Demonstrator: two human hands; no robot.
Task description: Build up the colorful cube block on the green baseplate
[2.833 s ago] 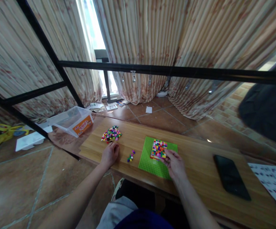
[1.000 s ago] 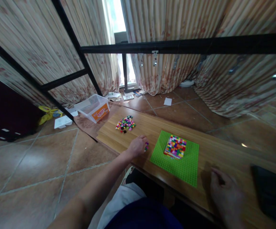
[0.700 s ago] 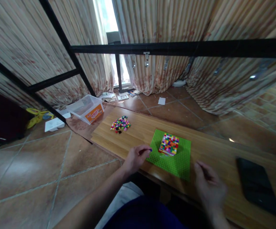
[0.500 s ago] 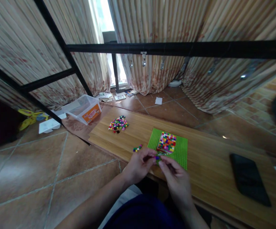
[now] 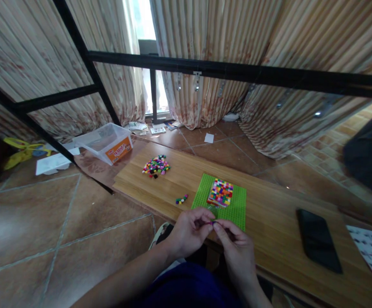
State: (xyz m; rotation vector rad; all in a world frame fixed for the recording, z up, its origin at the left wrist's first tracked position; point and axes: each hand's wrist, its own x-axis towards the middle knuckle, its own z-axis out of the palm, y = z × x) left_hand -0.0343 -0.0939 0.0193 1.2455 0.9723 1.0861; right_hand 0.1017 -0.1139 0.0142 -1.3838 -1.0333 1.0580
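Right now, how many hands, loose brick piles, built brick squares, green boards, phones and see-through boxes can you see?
Hands: 2, left hand and right hand
Loose brick piles: 2, big pile and small pile
Built brick square: 1
Green board: 1
Phone: 1
See-through box: 1
Total: 8
Left out: the tiny purple bit between the hands.

Looks like smooth, faintly glossy wood on the tabletop [image 5: 275, 231], studded plastic across the baseplate [image 5: 239, 209], plastic in the brick block [image 5: 221, 192]. Shows translucent plastic in the bin [image 5: 97, 144], pleated cloth in the curtains [image 5: 211, 38], sheen on the floor tiles [image 5: 28, 226].
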